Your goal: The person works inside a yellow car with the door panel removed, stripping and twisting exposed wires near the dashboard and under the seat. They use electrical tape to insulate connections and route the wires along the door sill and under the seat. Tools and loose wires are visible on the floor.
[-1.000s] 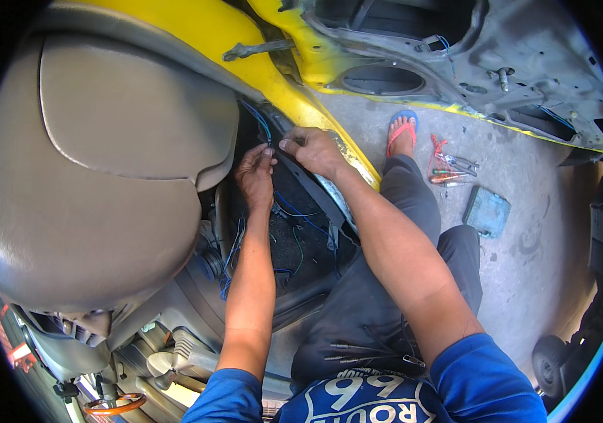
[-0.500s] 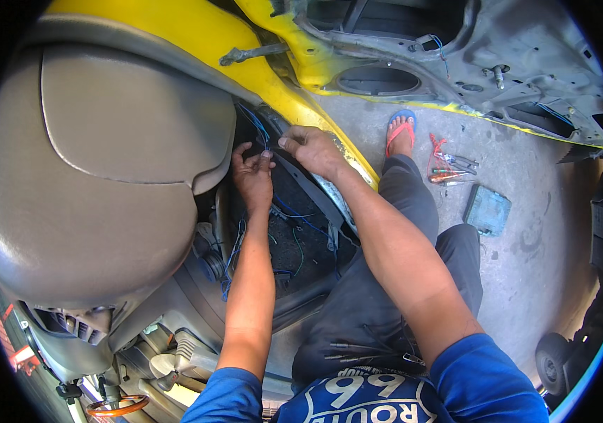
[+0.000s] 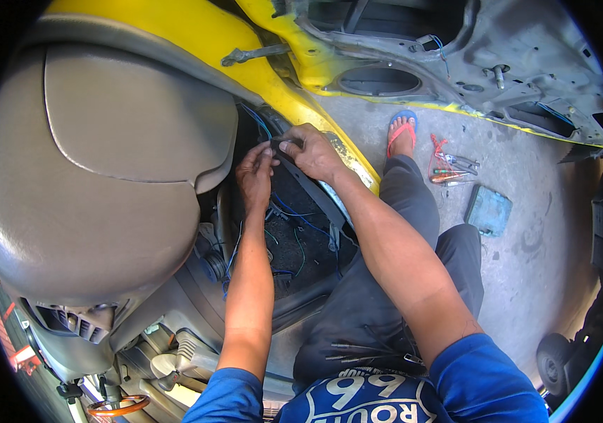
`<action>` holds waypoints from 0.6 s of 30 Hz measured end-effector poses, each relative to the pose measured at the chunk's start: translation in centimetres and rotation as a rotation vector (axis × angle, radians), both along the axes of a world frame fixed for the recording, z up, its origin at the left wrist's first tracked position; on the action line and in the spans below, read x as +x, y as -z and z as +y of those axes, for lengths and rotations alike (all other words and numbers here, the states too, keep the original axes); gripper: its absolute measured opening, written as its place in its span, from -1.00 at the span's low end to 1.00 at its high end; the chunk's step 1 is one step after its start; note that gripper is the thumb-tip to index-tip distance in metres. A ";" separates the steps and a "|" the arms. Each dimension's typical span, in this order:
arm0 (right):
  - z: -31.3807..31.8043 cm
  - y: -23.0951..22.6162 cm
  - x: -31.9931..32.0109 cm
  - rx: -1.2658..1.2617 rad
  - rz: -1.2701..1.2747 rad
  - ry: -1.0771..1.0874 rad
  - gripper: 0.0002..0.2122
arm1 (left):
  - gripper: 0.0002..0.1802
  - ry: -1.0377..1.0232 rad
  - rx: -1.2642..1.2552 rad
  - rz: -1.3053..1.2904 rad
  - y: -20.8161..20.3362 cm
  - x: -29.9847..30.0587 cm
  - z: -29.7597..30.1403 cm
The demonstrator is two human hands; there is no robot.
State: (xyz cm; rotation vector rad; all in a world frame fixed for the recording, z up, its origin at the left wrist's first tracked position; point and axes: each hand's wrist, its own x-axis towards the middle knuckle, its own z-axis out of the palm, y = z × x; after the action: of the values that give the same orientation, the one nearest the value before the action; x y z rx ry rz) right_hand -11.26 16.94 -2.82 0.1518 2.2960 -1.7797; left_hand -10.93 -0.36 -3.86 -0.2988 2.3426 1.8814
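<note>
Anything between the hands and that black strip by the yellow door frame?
Nothing visible. The left hand and right hand both have their fingers on the upper end of the black strip; the blue wires lie below, clear of the hands.

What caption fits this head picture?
Both hands, left and right, work at wires under a grey dashboard.

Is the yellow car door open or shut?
Open. The yellow door swings away from the car body, its bare inner side showing, and the person's leg reaches through the gap onto the concrete floor.
</note>
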 end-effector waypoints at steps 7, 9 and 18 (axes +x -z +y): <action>0.1 -0.3 0.1 -0.010 -0.003 0.015 -0.72 | -0.79 -0.013 0.043 0.009 0.1 -0.5 0.1; 0.1 -0.4 0.1 -0.007 -0.001 0.021 -0.71 | -0.77 -0.017 0.009 -0.034 0.3 -0.7 -0.1; 0.1 -0.5 0.1 0.044 -0.041 -0.020 -0.66 | -0.88 -0.043 -0.140 0.063 1.2 -0.7 0.0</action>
State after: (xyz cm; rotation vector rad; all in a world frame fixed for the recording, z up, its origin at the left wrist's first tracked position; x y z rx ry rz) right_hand -11.19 17.02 -2.37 0.1705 2.3002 -1.7015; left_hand -11.66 -0.36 -5.09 -0.3107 2.5348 1.7728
